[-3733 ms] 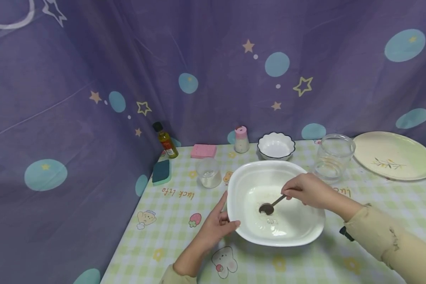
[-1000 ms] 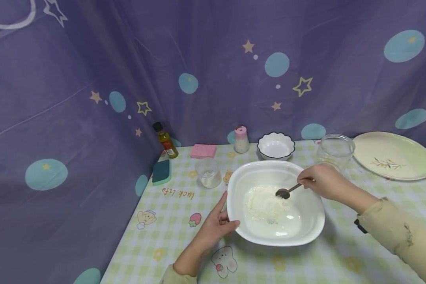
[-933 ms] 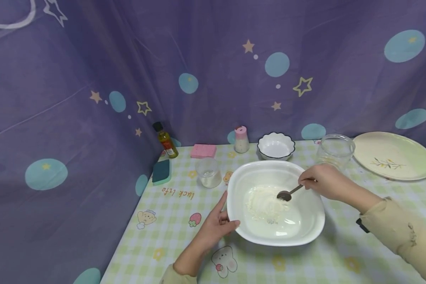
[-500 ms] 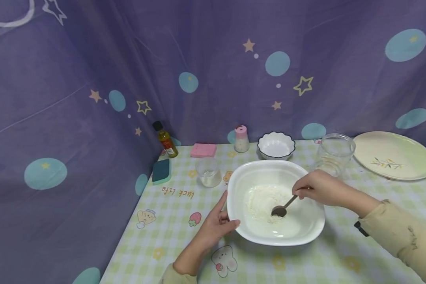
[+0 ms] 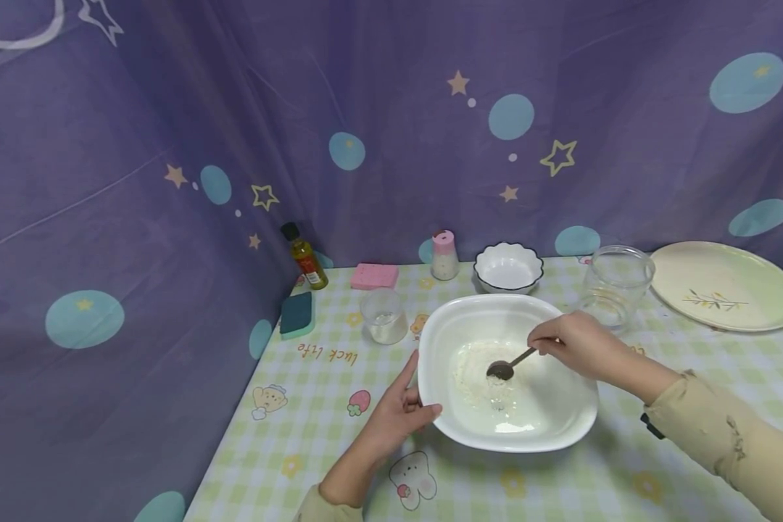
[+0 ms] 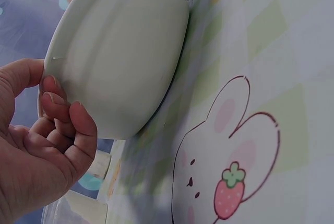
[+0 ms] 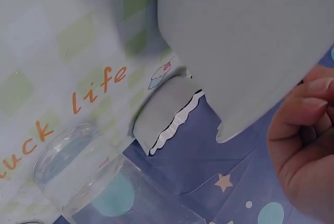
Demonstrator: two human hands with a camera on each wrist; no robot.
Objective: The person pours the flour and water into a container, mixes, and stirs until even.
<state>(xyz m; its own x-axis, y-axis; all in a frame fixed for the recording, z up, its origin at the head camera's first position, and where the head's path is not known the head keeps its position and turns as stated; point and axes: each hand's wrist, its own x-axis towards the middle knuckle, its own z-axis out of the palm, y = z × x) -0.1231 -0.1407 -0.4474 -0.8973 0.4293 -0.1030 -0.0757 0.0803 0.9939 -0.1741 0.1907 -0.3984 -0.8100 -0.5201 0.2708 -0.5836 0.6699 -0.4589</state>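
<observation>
The right hand (image 5: pixel 570 346) pinches the handle end of a dark spoon (image 5: pixel 507 365), and the spoon's long axis slants down and to the left from those fingers — its bowl sits in the white powder (image 5: pixel 479 373) near the middle of the big white bowl (image 5: pixel 577 424). The left hand (image 5: pixel 398 413) grips the bowl's near-left rim, thumb over the edge and fingers curled against the outer wall, so the right hand is the one at the powder. Everything sits on a green checked tablecloth (image 5: pixel 313 435), with a purple starry curtain (image 5: pixel 170 109) behind — a glass cup (image 5: pixel 383 317), a small scalloped bowl (image 5: pixel 507 268) and a glass jar (image 5: pixel 616 286) stand just beyond.
</observation>
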